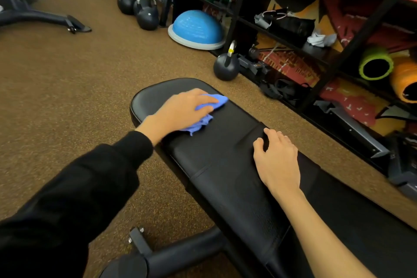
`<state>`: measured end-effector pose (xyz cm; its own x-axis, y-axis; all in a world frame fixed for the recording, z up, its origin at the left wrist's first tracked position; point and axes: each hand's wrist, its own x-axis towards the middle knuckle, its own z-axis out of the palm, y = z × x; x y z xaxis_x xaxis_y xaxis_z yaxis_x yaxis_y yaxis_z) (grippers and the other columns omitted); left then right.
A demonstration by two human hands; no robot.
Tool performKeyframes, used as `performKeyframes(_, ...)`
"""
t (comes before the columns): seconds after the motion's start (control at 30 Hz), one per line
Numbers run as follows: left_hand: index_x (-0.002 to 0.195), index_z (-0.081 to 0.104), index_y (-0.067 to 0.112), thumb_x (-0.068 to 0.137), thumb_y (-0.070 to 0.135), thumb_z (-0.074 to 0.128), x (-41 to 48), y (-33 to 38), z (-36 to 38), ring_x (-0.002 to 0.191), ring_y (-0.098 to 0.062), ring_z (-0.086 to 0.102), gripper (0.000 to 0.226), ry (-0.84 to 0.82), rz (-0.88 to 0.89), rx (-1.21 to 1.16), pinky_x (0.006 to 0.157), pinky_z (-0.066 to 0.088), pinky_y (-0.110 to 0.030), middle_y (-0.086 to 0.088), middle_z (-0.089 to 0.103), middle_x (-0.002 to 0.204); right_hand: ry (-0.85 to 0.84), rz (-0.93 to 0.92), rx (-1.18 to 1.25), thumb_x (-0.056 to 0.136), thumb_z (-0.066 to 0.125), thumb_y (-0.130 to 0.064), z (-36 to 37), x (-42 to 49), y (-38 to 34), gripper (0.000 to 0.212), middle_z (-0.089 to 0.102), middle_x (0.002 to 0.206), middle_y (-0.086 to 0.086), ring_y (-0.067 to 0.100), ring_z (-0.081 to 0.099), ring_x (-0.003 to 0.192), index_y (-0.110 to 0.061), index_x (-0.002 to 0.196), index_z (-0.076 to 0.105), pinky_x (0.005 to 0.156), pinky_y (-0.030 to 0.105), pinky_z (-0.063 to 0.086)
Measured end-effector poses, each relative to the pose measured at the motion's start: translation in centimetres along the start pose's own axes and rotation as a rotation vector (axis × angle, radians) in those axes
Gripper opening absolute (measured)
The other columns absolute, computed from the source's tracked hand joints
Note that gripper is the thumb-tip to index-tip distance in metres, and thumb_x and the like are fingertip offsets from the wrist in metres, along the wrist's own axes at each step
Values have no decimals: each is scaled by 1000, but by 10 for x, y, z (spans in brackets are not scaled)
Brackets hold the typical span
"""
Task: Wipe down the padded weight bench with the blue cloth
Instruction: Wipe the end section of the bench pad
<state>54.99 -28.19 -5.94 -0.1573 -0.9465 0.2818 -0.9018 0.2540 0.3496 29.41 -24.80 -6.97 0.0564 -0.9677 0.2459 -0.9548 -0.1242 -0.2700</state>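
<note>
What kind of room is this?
Most likely a gym or weight room: a padded bench, kettlebells on the rubber floor, and foam rollers on a shelf.

Nothing readable showing anywhere. Pale mark on the nearest of the grouped kettlebells [146, 15] staying too blurred to make out. Yellow band on the lone kettlebell [226, 66] handle carrying no legible print. Red-and-orange wall graphics [352, 99] offering shapes only.

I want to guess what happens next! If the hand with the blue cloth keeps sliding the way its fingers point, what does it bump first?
Probably nothing: the left hand would slide off the bench edge toward bare floor.
</note>
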Motion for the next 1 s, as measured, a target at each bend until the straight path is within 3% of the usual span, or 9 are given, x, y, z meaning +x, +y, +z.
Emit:
performKeyframes(0.17,131,55,33,97,36,45,14,-42,-13,121,-28,51,36,94,-285,32,97,38,-39,-4,50,137,-2,7,-6,95,35,-36,-2,-1,-2,45,49,139,10,28,35,136,-16,135,46,114,44,24)
performKeyframes(0.3,132,55,25,97,34,43,44,-22,-3,119,-30,51,38,94,-395,72,95,39,-39,-9,50,135,5,10,-3,95,35,-36,-2,-2,-3,45,50,138,11,28,35,135,-16,134,47,114,44,24)
performKeyframes(0.4,127,58,21,98,35,39,59,11,10,117,-29,51,38,62,-348,91,94,40,-38,-11,50,130,13,16,7,95,36,-35,-2,-2,-3,43,52,135,11,28,36,134,-16,132,48,113,43,24)
performKeyframes(0.57,126,61,24,100,34,38,63,67,35,113,-25,53,36,1,-116,114,86,40,-33,-7,54,125,8,14,9,94,34,-37,0,0,-1,45,52,135,10,28,34,135,-17,132,48,114,43,24)
performKeyframes(0.83,133,52,38,98,38,44,3,69,22,124,-15,49,36,-91,136,-44,90,39,-27,5,46,140,13,-1,7,93,35,-36,3,1,0,43,54,131,12,30,39,132,-16,128,50,111,45,27)
performKeyframes(0.9,133,51,41,98,41,43,-18,51,10,122,-14,50,36,-53,126,-34,88,37,-22,8,45,141,18,0,14,94,35,-36,2,2,0,43,54,132,12,30,38,133,-16,129,49,112,45,27)
performKeyframes(1.0,134,51,39,98,40,44,-25,21,-4,118,-20,52,37,20,-59,4,87,36,-26,5,45,141,19,-7,0,94,35,-37,3,1,1,45,53,133,13,30,38,133,-15,131,49,112,45,26)
